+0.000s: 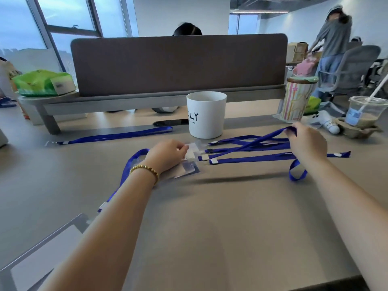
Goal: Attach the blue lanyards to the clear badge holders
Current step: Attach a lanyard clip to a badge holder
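Several blue lanyards [247, 152] lie bunched on the beige table, right of centre, metal clips pointing left. My right hand [307, 141] pinches the loop of one lanyard and holds it lifted off the table. My left hand [168, 155] rests on a small stack of clear badge holders [190, 162], fingertips gripping the top one. Another blue lanyard [126, 171] curls under my left wrist and runs toward me. A further lanyard [117, 135] lies straight at the far left with a clear holder at its left end.
A white cup [206, 114] stands just behind the lanyards. A striped lidded tumbler [298, 99] and an iced drink in a cardboard carrier [361, 118] sit at the right. A brown desk divider [178, 64] closes the far side. A grey stand [42, 248] lies near left.
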The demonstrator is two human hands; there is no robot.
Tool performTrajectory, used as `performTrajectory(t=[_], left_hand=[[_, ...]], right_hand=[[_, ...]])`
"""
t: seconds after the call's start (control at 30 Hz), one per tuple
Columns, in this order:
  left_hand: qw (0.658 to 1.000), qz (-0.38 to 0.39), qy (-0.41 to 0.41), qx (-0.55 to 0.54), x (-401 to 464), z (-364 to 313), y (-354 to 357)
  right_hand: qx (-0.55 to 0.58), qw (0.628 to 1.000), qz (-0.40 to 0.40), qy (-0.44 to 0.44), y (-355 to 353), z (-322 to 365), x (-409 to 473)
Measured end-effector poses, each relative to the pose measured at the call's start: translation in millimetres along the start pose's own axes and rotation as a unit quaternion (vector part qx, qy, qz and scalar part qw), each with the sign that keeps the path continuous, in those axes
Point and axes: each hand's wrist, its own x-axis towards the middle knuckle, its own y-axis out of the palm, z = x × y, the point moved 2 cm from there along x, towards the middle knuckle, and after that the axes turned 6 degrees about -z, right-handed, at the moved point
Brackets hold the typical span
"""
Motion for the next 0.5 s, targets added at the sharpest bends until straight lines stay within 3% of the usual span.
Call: performTrajectory(t=[0.13,0.27,0.43,0.5], left_hand=[[0.994,0.047,0.04,0.089,9.8,-5.0,17.0],[0.988,0.039,0.065,0.131,15.9,-3.5,29.1],[0.982,0.023,0.083,0.168,17.1,-5.5,41.8],[0.982,0.025,0.079,0.171,17.5,-5.4,43.7]], right_hand=[[-0.14,0.988,0.053,-0.032,16.5,-29.2,14.6],[-0.223,0.967,0.112,-0.057,23.5,-46.5,18.6],[-0.279,0.957,0.061,-0.05,22.3,-59.2,28.0],[-0.291,0.956,0.041,-0.01,19.3,-63.5,30.2]])
